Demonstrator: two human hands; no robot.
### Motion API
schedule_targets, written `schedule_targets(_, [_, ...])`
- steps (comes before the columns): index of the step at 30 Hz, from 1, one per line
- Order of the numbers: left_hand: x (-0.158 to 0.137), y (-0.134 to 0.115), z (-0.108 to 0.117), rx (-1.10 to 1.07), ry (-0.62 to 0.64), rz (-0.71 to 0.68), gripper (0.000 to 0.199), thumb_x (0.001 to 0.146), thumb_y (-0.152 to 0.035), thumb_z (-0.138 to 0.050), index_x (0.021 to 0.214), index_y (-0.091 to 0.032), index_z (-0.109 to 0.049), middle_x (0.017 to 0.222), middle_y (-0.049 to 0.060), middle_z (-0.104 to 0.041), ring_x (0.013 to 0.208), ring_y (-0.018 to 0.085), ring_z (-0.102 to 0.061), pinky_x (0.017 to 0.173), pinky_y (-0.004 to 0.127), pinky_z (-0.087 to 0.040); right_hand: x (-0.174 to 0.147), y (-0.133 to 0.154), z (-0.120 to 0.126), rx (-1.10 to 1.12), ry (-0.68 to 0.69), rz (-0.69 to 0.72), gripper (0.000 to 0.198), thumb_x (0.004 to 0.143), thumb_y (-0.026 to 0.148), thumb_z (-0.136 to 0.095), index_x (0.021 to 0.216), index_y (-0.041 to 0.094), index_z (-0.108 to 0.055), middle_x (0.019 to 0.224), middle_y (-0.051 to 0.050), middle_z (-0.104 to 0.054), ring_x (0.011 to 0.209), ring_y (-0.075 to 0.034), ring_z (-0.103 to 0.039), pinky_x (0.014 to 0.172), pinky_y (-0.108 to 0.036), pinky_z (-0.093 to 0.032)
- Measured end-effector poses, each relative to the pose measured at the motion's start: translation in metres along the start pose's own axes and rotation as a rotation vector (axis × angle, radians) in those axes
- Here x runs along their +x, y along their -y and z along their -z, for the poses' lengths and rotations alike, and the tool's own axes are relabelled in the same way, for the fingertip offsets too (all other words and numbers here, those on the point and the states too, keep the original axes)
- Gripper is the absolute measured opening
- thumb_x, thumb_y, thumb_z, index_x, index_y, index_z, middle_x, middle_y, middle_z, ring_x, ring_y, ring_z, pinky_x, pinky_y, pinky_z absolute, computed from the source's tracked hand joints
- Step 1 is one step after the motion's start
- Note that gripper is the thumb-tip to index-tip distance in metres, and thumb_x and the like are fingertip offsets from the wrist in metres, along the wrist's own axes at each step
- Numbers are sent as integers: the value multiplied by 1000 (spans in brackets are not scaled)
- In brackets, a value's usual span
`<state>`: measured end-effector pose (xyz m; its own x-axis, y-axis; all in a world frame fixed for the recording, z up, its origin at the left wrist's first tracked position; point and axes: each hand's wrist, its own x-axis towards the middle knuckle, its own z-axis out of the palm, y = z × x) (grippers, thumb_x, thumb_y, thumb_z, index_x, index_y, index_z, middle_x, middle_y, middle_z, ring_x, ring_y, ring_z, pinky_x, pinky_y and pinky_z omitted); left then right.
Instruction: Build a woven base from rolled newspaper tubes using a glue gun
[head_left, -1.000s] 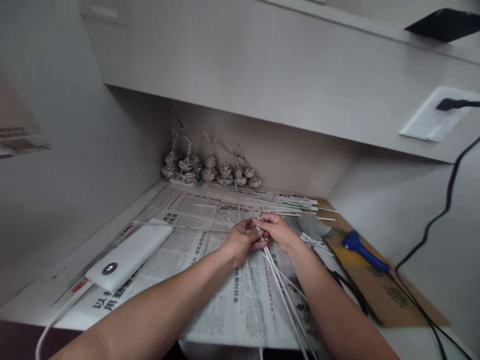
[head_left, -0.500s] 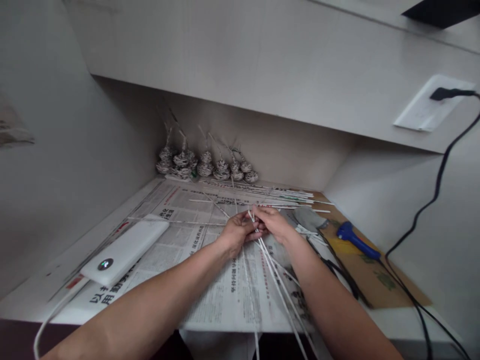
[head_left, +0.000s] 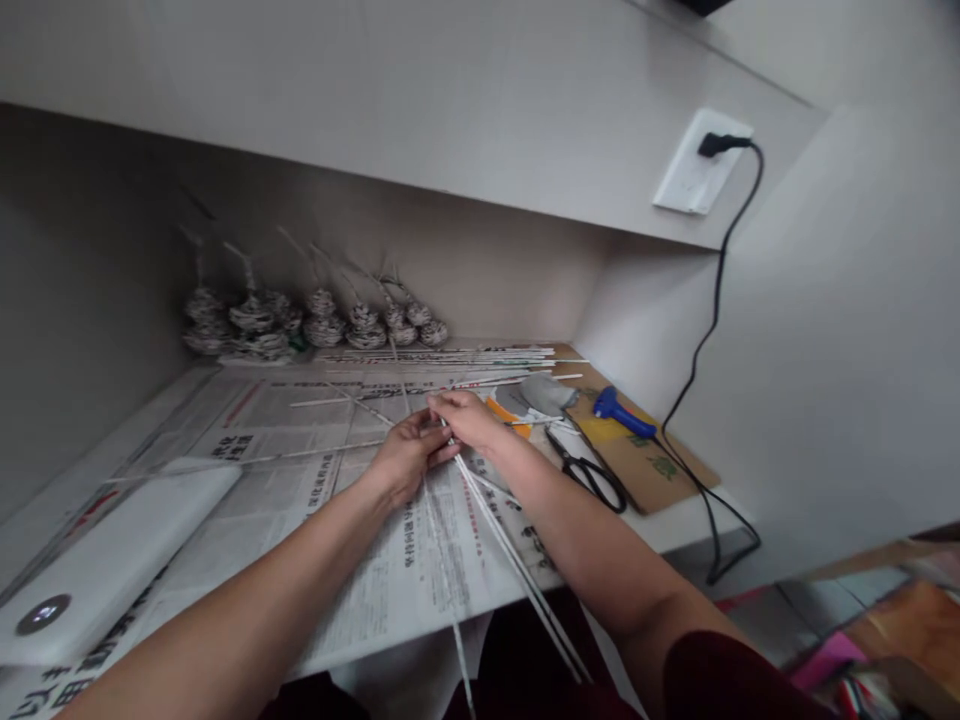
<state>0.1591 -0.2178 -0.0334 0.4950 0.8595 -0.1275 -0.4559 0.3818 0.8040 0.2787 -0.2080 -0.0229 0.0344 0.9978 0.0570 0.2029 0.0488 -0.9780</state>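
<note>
"Paper rods point(head_left: 496, 530): at what position were they held?"

"They were held above the surface point(head_left: 671, 532), near its middle, between the left hand point(head_left: 409, 455) and the right hand point(head_left: 465, 415). Several rods were gathered at the hands. Two were directed side by side toward the near edge and past it; others were spread to the left, to the back and to the near side."

"In what state were the fingers found?"

"On both hands, the fingers were clamped on the rods where these were brought together. The hands were set close against each other. The exact grip on each rod was hidden and could not be told."

"What was placed behind the hands?"

"Loose rods point(head_left: 450, 361) were laid roughly parallel on the newspaper point(head_left: 300, 525). Farther back, gourd-shaped woven pieces point(head_left: 365, 328) were lined up near the rear wall."

"And to the sides?"

"On the right, black-handled scissors point(head_left: 600, 487) were laid at the edge of the cardboard point(head_left: 667, 480), and a blue tool point(head_left: 624, 414) was rested on it. A grey pad point(head_left: 544, 393) was located between that tool and the right hand. On the left, a white device point(head_left: 112, 555) with a round dark display was laid on the newspaper."
</note>
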Motion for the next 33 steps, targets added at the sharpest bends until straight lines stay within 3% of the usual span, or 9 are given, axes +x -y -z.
schedule_targets(3, [-1, -1, -1, 11, -6, 3, 36, 68, 1, -67, 100, -12, -56, 70, 1, -65, 61, 11, -65, 61, 20, -58, -1, -3, -4, -35, -113, 43, 41, 76, 50, -57, 54, 17, -48, 46, 7, -39, 45, -6, -34, 43, -19, -26])
schedule_targets(6, [-2, -2, -2, 17, 2, 10, 35, 71, 1, -65, 101, -12, -56, 73, 3, -67, 64, 12, -67, 63, 21, -59, 0, -1, -4, 73, -92, -31, 46, 76, 59, -54, 59, 17, -52, 47, 6, -43, 44, -5, -36, 43, -17, -26])
schedule_targets(10, [-2, -5, 0, 6, -4, 32, 24, 77, 1, -60, 98, -10, -57, 84, 11, -70, 73, 14, -69, 66, 20, -58, 2, 10, 21, 123, -111, -69, 51, 78, 65, -48, 71, 16, -62, 54, 2, -53, 44, -7, -41, 43, -19, -33])
schedule_targets(13, [-2, -7, -1, -29, -25, 52, 15, 78, 1, -58, 89, -9, -58, 83, 12, -69, 71, 13, -69, 66, 19, -58, -10, 14, 62, -147, -290, 4, 42, 86, 52, -45, 74, 17, -64, 62, -1, -60, 50, -10, -50, 50, -22, -39])
schedule_targets(17, [-3, -9, -2, -69, 3, 81, 10, 80, 0, -56, 86, -9, -57, 82, 11, -68, 73, 14, -68, 66, 20, -58, -60, 1, 144, -874, -463, 43, 22, 83, 30, -51, 88, 19, -69, 89, -7, -70, 82, -20, -62, 72, -28, -43])
schedule_targets(22, [-3, -11, -2, -99, 36, 84, 11, 81, -3, -56, 90, -10, -57, 83, 9, -67, 73, 16, -69, 63, 23, -60, -132, -27, 227, -1482, -622, -316, 35, 82, 28, -50, 107, 10, -65, 97, -19, -67, 89, -29, -61, 78, -35, -41])
schedule_targets(24, [-4, -11, -3, -107, 31, 80, 11, 81, -2, -56, 88, -10, -58, 80, 8, -66, 73, 17, -70, 62, 23, -60, -148, -33, 238, -1561, -608, -330, 34, 83, 26, -47, 105, 8, -65, 93, -19, -67, 89, -29, -60, 81, -36, -40])
schedule_targets(28, [-5, -11, -3, -100, 41, 78, 9, 80, -2, -57, 86, -9, -58, 80, 9, -66, 75, 18, -70, 62, 22, -59, -149, -33, 239, -1626, -713, -191, 33, 81, 19, -46, 108, 8, -62, 98, -19, -64, 96, -29, -57, 87, -37, -37])
schedule_targets(33, [-4, -10, -1, -106, 69, 57, 10, 80, -3, -58, 88, -8, -60, 84, 11, -67, 79, 19, -70, 66, 23, -60, -133, -33, 246, -1605, -568, -407, 41, 76, 11, -47, 115, 6, -58, 99, -21, -64, 92, -29, -60, 81, -36, -40])
